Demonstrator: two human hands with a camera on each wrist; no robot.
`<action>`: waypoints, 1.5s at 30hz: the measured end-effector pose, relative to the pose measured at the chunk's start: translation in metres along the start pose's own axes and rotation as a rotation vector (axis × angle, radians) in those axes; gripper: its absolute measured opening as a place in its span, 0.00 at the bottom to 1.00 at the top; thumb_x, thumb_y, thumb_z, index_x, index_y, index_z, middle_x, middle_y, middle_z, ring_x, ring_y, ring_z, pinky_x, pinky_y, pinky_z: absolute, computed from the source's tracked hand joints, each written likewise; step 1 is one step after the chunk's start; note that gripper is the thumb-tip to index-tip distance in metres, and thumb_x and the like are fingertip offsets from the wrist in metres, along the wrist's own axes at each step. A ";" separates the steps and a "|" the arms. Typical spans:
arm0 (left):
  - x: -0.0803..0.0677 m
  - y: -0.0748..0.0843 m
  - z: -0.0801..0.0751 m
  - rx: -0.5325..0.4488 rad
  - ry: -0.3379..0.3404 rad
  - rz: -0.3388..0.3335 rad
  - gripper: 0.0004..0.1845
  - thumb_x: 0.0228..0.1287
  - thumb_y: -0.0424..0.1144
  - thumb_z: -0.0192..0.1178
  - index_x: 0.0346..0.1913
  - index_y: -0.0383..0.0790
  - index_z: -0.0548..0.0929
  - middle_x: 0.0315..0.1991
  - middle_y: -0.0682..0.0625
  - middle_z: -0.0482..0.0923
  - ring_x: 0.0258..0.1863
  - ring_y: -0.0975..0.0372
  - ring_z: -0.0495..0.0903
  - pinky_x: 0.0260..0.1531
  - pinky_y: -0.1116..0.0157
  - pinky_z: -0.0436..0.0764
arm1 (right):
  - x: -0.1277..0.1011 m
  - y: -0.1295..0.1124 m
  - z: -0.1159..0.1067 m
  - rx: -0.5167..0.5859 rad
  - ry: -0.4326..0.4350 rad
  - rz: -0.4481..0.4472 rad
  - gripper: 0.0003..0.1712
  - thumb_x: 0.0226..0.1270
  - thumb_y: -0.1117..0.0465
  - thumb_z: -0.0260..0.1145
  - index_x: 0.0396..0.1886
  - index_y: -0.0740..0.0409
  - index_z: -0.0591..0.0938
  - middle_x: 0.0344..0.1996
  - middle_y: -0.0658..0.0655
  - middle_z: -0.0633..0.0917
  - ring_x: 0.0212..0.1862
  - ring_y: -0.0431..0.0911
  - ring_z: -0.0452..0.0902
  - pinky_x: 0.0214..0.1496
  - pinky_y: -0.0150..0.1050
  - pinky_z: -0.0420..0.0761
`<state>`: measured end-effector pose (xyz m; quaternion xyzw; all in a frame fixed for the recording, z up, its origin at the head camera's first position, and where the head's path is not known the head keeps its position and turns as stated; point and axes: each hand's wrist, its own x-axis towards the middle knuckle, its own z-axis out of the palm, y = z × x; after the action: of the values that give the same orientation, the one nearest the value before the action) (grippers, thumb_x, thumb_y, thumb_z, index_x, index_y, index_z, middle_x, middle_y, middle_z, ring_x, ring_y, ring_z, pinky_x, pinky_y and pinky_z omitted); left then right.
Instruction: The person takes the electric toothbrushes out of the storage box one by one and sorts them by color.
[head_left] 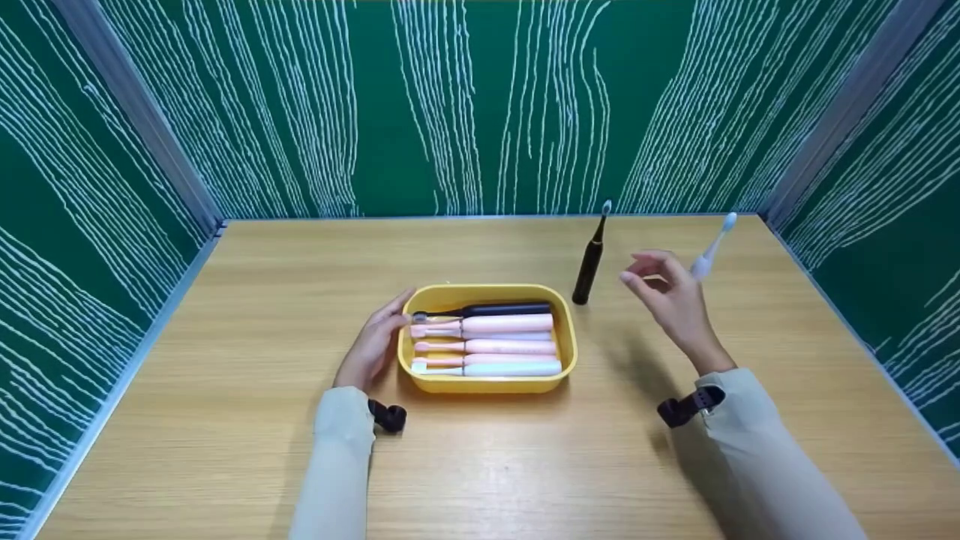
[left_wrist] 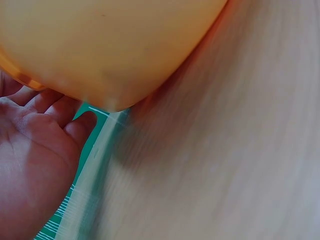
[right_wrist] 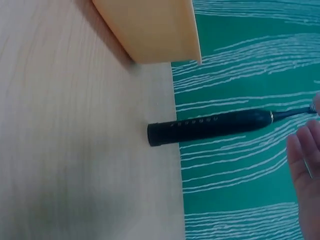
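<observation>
On the table (head_left: 487, 465), a yellow round-cornered basket (head_left: 487, 385).

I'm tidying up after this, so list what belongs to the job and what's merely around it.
Seemingly part of the job:
- yellow bin, touched by the left hand
- toothbrushes in the bin
- standing black toothbrush
- pale toothbrush by the right hand

Merely around it:
- wooden table
- green panels

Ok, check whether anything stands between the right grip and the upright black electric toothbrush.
Nothing visible does: in the head view, only an open gap separates the right grip from the upright black electric toothbrush. The white electric toothbrush is on the grip's other side.
</observation>
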<state>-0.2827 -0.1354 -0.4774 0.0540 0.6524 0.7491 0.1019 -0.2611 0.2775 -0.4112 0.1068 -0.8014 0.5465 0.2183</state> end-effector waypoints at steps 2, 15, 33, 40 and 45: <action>0.001 -0.001 0.000 -0.009 -0.009 0.019 0.31 0.65 0.27 0.45 0.72 0.32 0.58 0.76 0.44 0.50 0.77 0.56 0.42 0.77 0.60 0.42 | 0.003 -0.001 0.003 -0.041 -0.056 -0.027 0.20 0.63 0.64 0.67 0.53 0.67 0.77 0.39 0.54 0.82 0.41 0.33 0.78 0.45 0.22 0.80; 0.001 -0.002 -0.002 -0.004 -0.011 -0.003 0.31 0.66 0.27 0.44 0.73 0.34 0.57 0.77 0.46 0.49 0.77 0.56 0.41 0.77 0.60 0.42 | 0.012 -0.014 0.022 -0.194 -0.395 -0.091 0.23 0.64 0.61 0.66 0.58 0.59 0.77 0.46 0.62 0.83 0.50 0.51 0.80 0.56 0.50 0.81; 0.002 -0.003 -0.001 0.004 -0.009 0.017 0.31 0.66 0.27 0.44 0.73 0.32 0.58 0.76 0.44 0.50 0.77 0.56 0.41 0.77 0.59 0.40 | 0.026 -0.040 0.048 -0.359 -0.702 -0.130 0.23 0.65 0.64 0.65 0.60 0.61 0.76 0.51 0.62 0.82 0.52 0.54 0.79 0.56 0.49 0.82; 0.001 -0.002 -0.002 0.010 -0.005 0.003 0.31 0.67 0.28 0.44 0.73 0.34 0.57 0.77 0.45 0.50 0.77 0.56 0.42 0.77 0.59 0.41 | 0.029 -0.050 0.062 -0.483 -0.772 -0.109 0.22 0.64 0.62 0.66 0.59 0.59 0.78 0.52 0.62 0.83 0.53 0.52 0.79 0.54 0.47 0.83; 0.001 -0.002 -0.002 0.014 -0.001 -0.004 0.30 0.67 0.29 0.45 0.73 0.35 0.58 0.77 0.46 0.50 0.77 0.57 0.42 0.77 0.60 0.42 | 0.030 -0.054 0.070 -0.515 -0.812 -0.122 0.22 0.63 0.64 0.66 0.58 0.59 0.79 0.52 0.61 0.83 0.53 0.53 0.80 0.55 0.47 0.83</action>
<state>-0.2834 -0.1367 -0.4794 0.0537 0.6576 0.7443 0.1033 -0.2818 0.1940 -0.3742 0.3009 -0.9233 0.2307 -0.0613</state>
